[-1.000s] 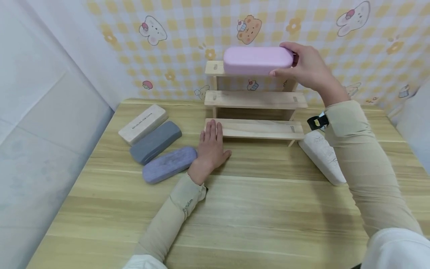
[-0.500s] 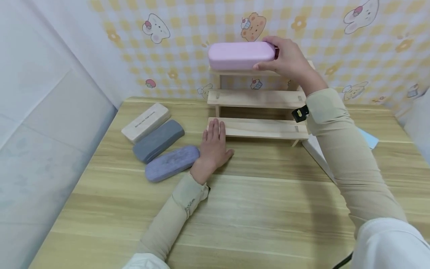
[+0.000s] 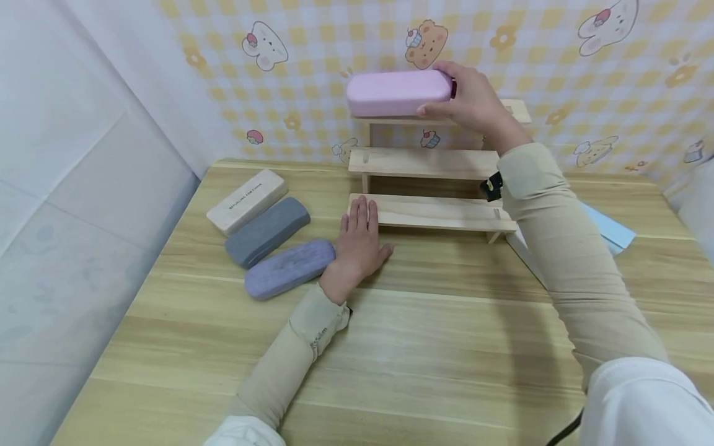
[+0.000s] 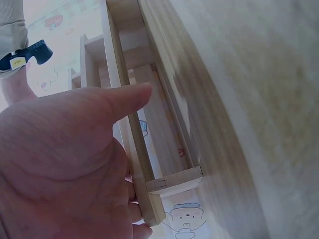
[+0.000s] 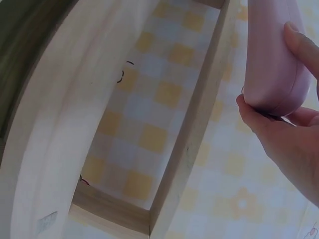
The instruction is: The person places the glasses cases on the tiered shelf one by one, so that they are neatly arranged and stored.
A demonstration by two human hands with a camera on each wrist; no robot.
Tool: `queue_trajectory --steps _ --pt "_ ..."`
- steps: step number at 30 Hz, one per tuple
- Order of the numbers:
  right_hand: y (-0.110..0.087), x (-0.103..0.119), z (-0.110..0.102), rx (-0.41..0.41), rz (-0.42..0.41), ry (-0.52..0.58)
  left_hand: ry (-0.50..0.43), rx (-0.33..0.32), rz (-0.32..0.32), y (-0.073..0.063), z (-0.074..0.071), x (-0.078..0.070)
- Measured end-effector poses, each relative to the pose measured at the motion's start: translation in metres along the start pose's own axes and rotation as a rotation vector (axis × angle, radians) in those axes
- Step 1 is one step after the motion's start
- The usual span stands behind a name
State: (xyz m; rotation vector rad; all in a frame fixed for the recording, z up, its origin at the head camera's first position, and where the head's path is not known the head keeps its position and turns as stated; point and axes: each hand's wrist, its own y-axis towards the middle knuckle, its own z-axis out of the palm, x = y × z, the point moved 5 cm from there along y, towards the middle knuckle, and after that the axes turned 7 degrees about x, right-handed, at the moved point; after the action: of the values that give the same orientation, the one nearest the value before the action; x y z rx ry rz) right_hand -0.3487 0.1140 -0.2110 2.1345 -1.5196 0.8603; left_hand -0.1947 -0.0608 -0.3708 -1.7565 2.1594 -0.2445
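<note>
In the head view a pink glasses case (image 3: 398, 93) lies along the left part of the top tier of a three-step wooden rack (image 3: 432, 212). My right hand (image 3: 474, 99) grips the case by its right end, thumb at the front and fingers behind. The right wrist view has that pink case (image 5: 274, 59) at the upper right, its end between thumb and fingers. My left hand (image 3: 357, 251) rests with straight fingers on the left end of the lowest tier, thumb spread to the right. Up close, the left wrist view has this hand (image 4: 75, 154) against the board's edge.
Left of the rack lie a cream case (image 3: 248, 201) with lettering, a grey case (image 3: 268, 232) and a purple case (image 3: 290, 269), the last close to my left wrist. A white case (image 3: 525, 254) and a light blue item (image 3: 610, 229) are partly hidden by my right forearm.
My right hand has shifted the pink case leftward to the left part of the top tier, with most of that movement in the first half second. The left hand stays on the lowest tier.
</note>
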Motion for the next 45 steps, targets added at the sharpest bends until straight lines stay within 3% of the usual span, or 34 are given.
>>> queue_trajectory --steps 14,29,38,45 --pt "0.005 -0.014 0.012 0.021 0.013 0.057 0.056 0.017 -0.016 -0.003 0.001 -0.003" --pt "0.005 -0.026 0.016 -0.044 0.022 0.146 0.074 0.025 -0.021 -0.006 0.002 -0.007" --pt "0.002 -0.029 0.015 -0.040 -0.001 0.156 0.063 0.026 -0.032 -0.005 0.000 -0.009" --pt "0.002 -0.029 0.016 -0.039 -0.007 0.104 0.056 0.035 -0.029 -0.006 0.000 -0.010"
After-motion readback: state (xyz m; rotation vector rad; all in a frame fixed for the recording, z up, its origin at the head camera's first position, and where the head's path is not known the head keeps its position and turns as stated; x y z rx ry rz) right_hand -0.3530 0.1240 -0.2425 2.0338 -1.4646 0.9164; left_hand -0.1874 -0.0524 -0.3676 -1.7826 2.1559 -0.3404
